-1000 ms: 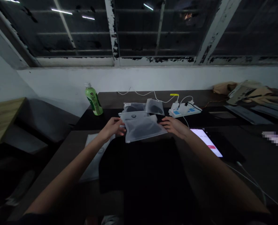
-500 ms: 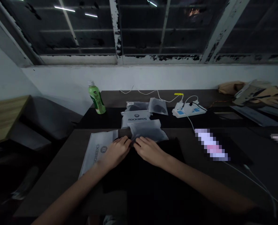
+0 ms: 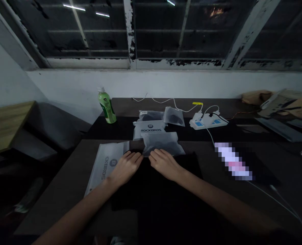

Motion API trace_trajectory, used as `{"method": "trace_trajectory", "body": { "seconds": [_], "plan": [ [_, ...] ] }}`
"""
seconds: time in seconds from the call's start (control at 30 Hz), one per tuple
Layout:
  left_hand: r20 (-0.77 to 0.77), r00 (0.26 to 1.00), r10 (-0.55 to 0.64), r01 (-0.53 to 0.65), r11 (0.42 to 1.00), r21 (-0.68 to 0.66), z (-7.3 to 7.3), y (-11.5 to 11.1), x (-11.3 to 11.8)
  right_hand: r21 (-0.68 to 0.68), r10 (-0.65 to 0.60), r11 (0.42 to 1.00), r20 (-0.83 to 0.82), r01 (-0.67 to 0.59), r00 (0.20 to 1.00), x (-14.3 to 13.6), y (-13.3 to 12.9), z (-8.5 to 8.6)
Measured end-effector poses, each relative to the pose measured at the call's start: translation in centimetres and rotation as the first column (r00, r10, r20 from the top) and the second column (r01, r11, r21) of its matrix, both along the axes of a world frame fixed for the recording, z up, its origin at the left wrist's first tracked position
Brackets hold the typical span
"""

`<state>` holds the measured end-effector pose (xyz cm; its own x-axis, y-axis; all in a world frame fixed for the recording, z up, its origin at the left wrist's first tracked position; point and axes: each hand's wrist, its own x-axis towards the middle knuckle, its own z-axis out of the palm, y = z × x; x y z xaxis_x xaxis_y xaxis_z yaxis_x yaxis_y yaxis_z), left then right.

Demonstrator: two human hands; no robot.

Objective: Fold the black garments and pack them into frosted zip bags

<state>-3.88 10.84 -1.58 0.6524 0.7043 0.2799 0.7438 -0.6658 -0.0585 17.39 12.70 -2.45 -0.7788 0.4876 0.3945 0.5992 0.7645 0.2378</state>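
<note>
A black cloth (image 3: pixel 161 190), too dark to make out its kind, lies spread on the table in front of me. At its far edge are my left hand (image 3: pixel 129 165) and my right hand (image 3: pixel 164 163), a small gap apart, fingers curled closed on the fabric. The fingertips are hidden under the knuckles. Just beyond my hands lies a frosted plastic bag (image 3: pixel 163 143). A larger frosted bag with ROCKBROS print (image 3: pixel 100 166) lies left of the cloth, partly behind my left wrist.
Further back lie another ROCKBROS bag (image 3: pixel 148 129) and more filled bags (image 3: pixel 174 116). A green bottle (image 3: pixel 107 107) stands at back left. On the right are a white power strip (image 3: pixel 208 121) with cables, a blurred-out lit screen (image 3: pixel 234 161), and brown paper packaging (image 3: pixel 281 103).
The view has shifted slightly, so the surroundings sit a little further right. My hands have moved slightly apart along the cloth's far edge, still closed on it.
</note>
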Motion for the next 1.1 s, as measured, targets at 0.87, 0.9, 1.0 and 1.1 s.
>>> {"method": "trace_trajectory", "body": {
  "seconds": [0.87, 0.9, 1.0, 1.1],
  "plan": [
    [0.255, 0.965, -0.064, 0.004, 0.973, 0.23, 2.0, -0.1, 0.5, -0.046, 0.059, 0.997, -0.166, -0.068, 0.984, 6.6, -0.7, 2.2],
    [0.256, 0.964, -0.075, 0.012, 0.972, 0.236, 2.0, -0.2, 0.5, -0.03, 0.049, 0.998, -0.162, -0.055, 0.985, 6.7, -0.6, 2.1],
    [0.276, 0.954, -0.116, 0.044, 0.966, 0.254, 1.7, -0.4, 0.6, 0.027, -0.022, 0.999, -0.151, 0.026, 0.988, 6.9, -0.4, 2.2],
    [0.3, 0.941, -0.155, 0.072, 0.96, 0.27, 1.4, -0.6, 0.7, 0.055, -0.159, 0.984, -0.127, 0.167, 0.979, 6.5, 0.2, 2.6]
  ]
}}
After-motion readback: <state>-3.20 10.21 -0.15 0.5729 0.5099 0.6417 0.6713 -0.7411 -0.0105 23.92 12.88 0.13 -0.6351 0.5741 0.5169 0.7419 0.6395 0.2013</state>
